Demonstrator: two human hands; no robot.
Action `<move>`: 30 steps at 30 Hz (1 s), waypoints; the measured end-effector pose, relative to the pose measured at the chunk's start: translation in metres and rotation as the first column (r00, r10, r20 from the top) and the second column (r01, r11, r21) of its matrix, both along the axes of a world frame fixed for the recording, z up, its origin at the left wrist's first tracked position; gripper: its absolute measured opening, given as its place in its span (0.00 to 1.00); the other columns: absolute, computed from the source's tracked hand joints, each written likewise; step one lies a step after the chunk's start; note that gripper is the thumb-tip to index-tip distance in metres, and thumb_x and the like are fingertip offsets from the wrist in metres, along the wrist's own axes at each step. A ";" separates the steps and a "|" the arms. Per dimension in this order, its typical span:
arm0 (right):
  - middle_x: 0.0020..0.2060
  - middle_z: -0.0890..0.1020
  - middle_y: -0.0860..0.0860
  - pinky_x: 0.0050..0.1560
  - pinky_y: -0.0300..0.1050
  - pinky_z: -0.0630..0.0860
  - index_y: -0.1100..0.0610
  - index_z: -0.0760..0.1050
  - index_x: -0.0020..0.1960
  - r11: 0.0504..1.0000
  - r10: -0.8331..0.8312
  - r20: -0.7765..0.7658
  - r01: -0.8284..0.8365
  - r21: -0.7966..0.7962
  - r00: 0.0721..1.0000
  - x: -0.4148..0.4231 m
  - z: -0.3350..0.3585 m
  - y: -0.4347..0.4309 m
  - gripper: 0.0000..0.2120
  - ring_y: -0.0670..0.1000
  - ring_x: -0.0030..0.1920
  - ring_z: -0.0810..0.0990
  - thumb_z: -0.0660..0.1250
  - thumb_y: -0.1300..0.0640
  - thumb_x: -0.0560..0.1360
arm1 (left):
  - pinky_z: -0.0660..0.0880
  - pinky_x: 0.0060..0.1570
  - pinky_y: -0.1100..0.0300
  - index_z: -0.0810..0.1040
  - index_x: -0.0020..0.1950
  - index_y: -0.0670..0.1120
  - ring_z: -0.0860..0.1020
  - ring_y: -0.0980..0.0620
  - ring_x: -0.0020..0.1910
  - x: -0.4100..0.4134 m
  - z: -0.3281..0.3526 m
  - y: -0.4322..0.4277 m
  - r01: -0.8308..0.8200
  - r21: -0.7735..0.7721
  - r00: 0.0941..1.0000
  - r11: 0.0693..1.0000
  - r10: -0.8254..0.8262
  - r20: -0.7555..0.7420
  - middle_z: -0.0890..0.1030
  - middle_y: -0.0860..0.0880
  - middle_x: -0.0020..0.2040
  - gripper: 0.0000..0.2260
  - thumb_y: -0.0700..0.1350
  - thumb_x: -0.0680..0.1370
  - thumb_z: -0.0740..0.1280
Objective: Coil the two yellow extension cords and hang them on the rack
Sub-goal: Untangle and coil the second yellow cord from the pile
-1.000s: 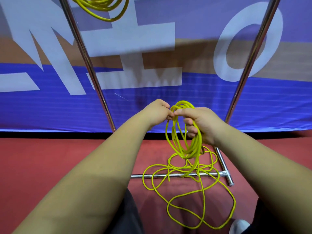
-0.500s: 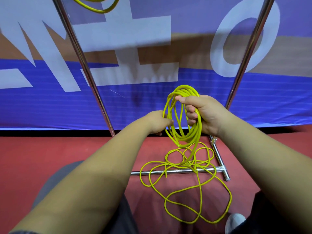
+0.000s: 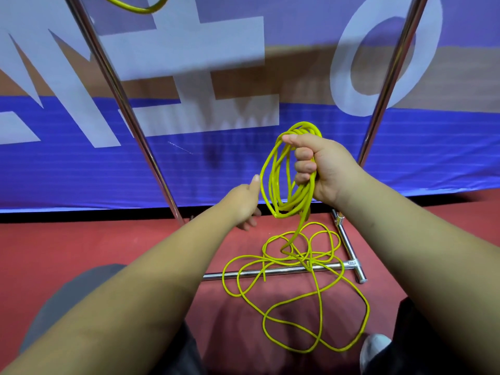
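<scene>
My right hand (image 3: 324,169) is closed around several loops of a yellow extension cord (image 3: 293,185), holding the coil up in front of the banner. The rest of that cord (image 3: 297,288) trails down and lies in loose tangles on the red floor, across the rack's base bar. My left hand (image 3: 243,204) is just left of the coil, fingers apart, its thumb near the outer loop but gripping nothing. A second yellow cord (image 3: 135,5) hangs coiled at the top edge, mostly cut off. The rack's chrome poles (image 3: 121,104) rise on both sides.
The rack's right pole (image 3: 389,77) and floor bar with T-joint (image 3: 351,265) stand close ahead. A blue and white banner (image 3: 81,171) closes off the back. My white shoe (image 3: 374,347) and dark trouser legs are at the bottom edge.
My left hand has let go of the cord and dropped down to the left. My right hand has lifted the coil higher, and more cord has come off the floor.
</scene>
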State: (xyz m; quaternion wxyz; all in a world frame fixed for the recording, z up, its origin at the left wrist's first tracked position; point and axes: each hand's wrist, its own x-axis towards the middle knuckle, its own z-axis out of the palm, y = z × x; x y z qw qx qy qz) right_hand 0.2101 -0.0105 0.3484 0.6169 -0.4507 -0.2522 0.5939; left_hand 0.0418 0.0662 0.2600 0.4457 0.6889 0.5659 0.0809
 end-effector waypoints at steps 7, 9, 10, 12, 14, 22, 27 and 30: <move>0.27 0.66 0.44 0.22 0.37 0.62 0.56 0.78 0.60 0.999 -0.042 -0.077 0.042 0.002 0.996 0.009 0.006 0.011 0.09 0.42 0.22 0.62 0.69 0.54 0.82 | 0.79 0.55 0.59 0.68 0.79 0.53 0.78 0.47 0.62 -0.011 -0.038 -0.024 0.593 -0.092 0.769 0.800 -0.596 -0.231 0.76 0.49 0.72 0.31 0.33 0.78 0.64; 0.26 0.66 0.44 0.21 0.36 0.61 0.57 0.78 0.59 1.000 -0.004 -0.136 0.005 0.004 0.991 0.011 0.010 0.012 0.09 0.42 0.21 0.63 0.68 0.53 0.83 | 0.70 0.70 0.57 0.71 0.78 0.57 0.71 0.52 0.73 -0.010 -0.047 -0.031 0.734 -0.145 0.622 0.664 -0.742 -0.252 0.71 0.53 0.77 0.30 0.37 0.78 0.71; 0.25 0.66 0.44 0.20 0.35 0.61 0.57 0.78 0.58 1.000 0.028 -0.186 -0.027 0.011 0.982 0.013 0.013 0.012 0.08 0.42 0.20 0.63 0.67 0.53 0.84 | 0.67 0.73 0.56 0.74 0.76 0.57 0.68 0.54 0.76 -0.011 -0.054 -0.032 0.780 -0.179 0.559 0.599 -0.797 -0.231 0.69 0.54 0.78 0.29 0.39 0.77 0.73; 0.24 0.66 0.43 0.18 0.35 0.61 0.58 0.77 0.56 0.995 0.102 -0.296 -0.098 0.030 0.950 0.016 0.016 0.010 0.09 0.42 0.19 0.64 0.65 0.52 0.84 | 0.69 0.67 0.59 0.76 0.72 0.56 0.72 0.55 0.71 -0.011 -0.067 -0.034 0.788 -0.210 0.547 0.579 -0.815 -0.195 0.72 0.53 0.75 0.26 0.42 0.76 0.76; 0.23 0.66 0.43 0.18 0.34 0.61 0.59 0.77 0.56 0.988 0.152 -0.343 -0.146 0.044 0.927 0.017 0.017 0.008 0.10 0.42 0.18 0.64 0.65 0.52 0.84 | 0.72 0.55 0.61 0.71 0.73 0.53 0.78 0.49 0.60 -0.012 -0.077 -0.038 0.722 -0.112 0.660 0.683 -0.728 -0.188 0.75 0.49 0.66 0.31 0.44 0.73 0.79; 0.23 0.66 0.43 0.19 0.33 0.60 0.60 0.76 0.59 0.986 0.166 -0.301 -0.158 0.049 0.939 0.021 0.020 0.005 0.11 0.42 0.18 0.64 0.64 0.52 0.85 | 0.69 0.71 0.57 0.68 0.76 0.62 0.72 0.53 0.71 0.014 -0.100 -0.063 0.839 0.099 0.544 0.535 -0.834 -0.094 0.73 0.53 0.73 0.32 0.44 0.77 0.75; 0.23 0.67 0.43 0.18 0.34 0.61 0.60 0.77 0.56 0.986 0.167 -0.320 -0.158 0.055 0.932 0.026 0.023 0.000 0.10 0.42 0.18 0.64 0.64 0.53 0.85 | 0.72 0.71 0.50 0.81 0.64 0.56 0.75 0.49 0.71 0.019 -0.105 -0.053 0.890 -0.073 0.429 0.450 -0.881 -0.199 0.78 0.54 0.72 0.17 0.46 0.76 0.75; 0.22 0.67 0.43 0.18 0.34 0.61 0.60 0.77 0.55 0.981 0.192 -0.367 -0.179 0.069 0.910 0.034 0.024 -0.005 0.11 0.42 0.18 0.65 0.64 0.52 0.85 | 0.73 0.70 0.50 0.82 0.66 0.54 0.76 0.47 0.70 0.004 -0.111 -0.050 0.883 -0.337 0.208 0.327 -0.916 -0.343 0.78 0.51 0.71 0.19 0.45 0.76 0.76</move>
